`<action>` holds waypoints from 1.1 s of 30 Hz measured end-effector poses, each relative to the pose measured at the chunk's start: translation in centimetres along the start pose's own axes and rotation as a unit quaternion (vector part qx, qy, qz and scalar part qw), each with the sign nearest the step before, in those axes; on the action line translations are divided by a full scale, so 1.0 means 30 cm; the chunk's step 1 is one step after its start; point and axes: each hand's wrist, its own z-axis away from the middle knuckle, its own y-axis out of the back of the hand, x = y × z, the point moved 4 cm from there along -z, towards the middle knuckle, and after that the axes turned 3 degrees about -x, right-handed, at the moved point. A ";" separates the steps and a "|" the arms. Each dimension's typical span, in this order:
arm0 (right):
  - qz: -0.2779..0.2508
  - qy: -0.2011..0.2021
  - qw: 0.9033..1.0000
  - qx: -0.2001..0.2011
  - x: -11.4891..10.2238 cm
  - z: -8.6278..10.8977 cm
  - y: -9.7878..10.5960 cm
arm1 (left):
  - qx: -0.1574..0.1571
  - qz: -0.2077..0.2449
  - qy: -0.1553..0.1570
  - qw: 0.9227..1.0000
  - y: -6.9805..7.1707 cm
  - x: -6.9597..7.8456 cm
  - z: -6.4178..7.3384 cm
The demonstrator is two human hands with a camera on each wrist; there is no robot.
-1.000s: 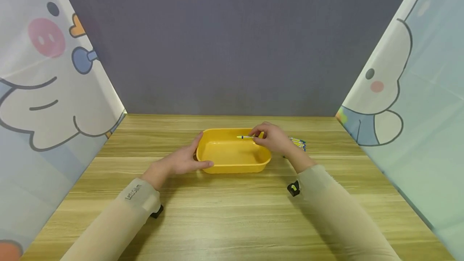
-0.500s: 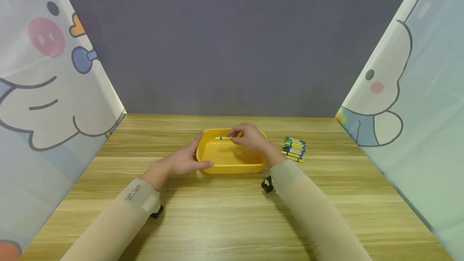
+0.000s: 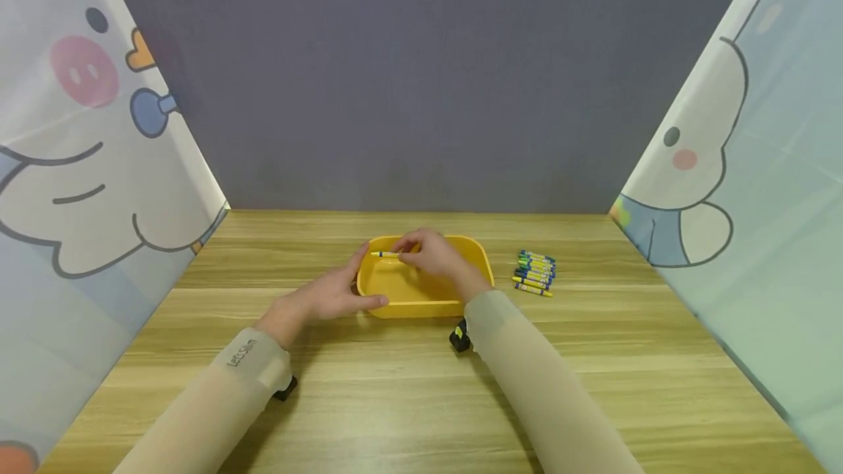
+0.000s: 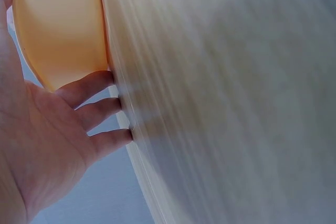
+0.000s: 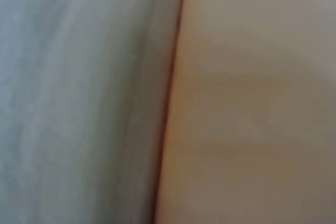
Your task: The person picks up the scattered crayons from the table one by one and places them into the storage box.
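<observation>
A yellow plastic tray (image 3: 411, 309) stands on the table. At its left end my left hand (image 3: 332, 291) holds it, the thumb along the near side and the other fingers around the end. In the left wrist view, several fingertips (image 4: 107, 107) of that hand reach down to the table beside the tray wall. Over the inside of the tray, my right hand (image 3: 431, 254) pinches a yellow crayon (image 3: 385, 254) with a blue-banded wrapper, its tip pointing left. The right wrist view shows only the blurred tray wall (image 5: 236, 119) and table.
To the right of the tray, several crayons (image 3: 535, 273) in yellow, green and blue lie in a row on the wooden table (image 3: 382, 401). A dark panel (image 3: 421, 79) stands behind, with cartoon-printed cloths at both sides.
My right hand has moved left across the tray with the crayon, from its right end toward its left end, uncovering the row of crayons. The left hand has stayed on the tray.
</observation>
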 end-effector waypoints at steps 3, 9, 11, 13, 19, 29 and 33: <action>-0.011 -0.009 1.000 -0.004 0.011 -0.002 -0.017 | -0.001 0.001 -0.001 1.000 0.000 0.001 -0.001; 0.028 -0.026 0.999 -0.027 0.017 -0.003 -0.038 | -0.003 -0.002 0.000 1.000 0.006 0.014 0.002; 0.054 -0.026 0.997 -0.040 0.017 -0.006 -0.044 | -0.002 -0.006 0.002 1.000 0.009 0.016 0.004; 0.078 -0.020 0.996 -0.050 0.017 -0.009 -0.049 | -0.002 -0.006 0.001 1.000 0.012 0.015 0.007; 0.127 -0.001 0.990 -0.058 0.010 -0.013 -0.054 | 0.002 -0.015 -0.003 1.000 0.015 0.014 0.009; 0.227 0.032 0.973 -0.021 0.008 -0.022 -0.063 | 0.001 -0.014 -0.005 1.000 0.009 0.009 0.004; 0.225 0.028 0.974 -0.022 0.013 -0.019 -0.066 | 0.002 -0.012 -0.003 1.000 0.005 0.008 0.005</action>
